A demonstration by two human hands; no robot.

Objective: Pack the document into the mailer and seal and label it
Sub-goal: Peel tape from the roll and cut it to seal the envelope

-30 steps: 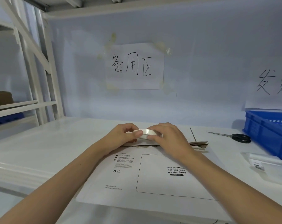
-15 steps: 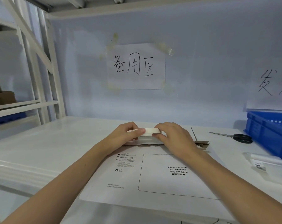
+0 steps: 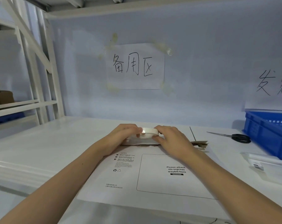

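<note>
Both the left hand (image 3: 121, 136) and right hand (image 3: 171, 139) pinch a tape roll (image 3: 149, 133) at the far edge of the mailer (image 3: 150, 175) lying flat on the table (image 3: 56, 143); it looks light and stiff, best gripped by its rim.

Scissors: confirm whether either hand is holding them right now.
No, the scissors lie untouched on the table, while both hands grip the tape roll.

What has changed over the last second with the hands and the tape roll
Little has changed. Both the left hand and the right hand keep holding the tape roll at the mailer's far edge. The scissors and blue crate stayed put.
</note>
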